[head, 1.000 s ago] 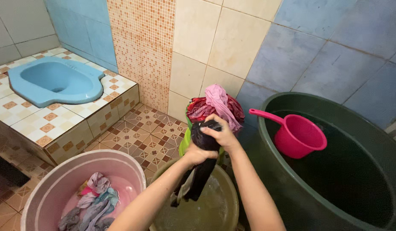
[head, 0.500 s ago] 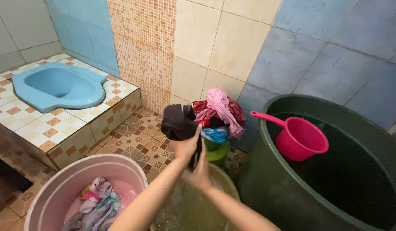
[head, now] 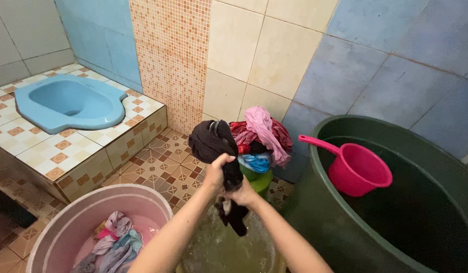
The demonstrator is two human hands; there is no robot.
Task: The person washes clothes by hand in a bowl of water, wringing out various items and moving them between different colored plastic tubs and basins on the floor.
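Head view, left hand (head: 217, 172), right hand (head: 242, 194) gripping black garment (head: 216, 144) (twisted), above basin (head: 229, 247)

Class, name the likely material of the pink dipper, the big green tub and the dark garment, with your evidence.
Pink dipper: probably plastic, smooth, moulded in one piece with its handle. Big green tub: likely plastic, dull uniform wall and rounded rim. Dark garment: soft woven or knit fabric, wet-looking, bunching where both hands grip.
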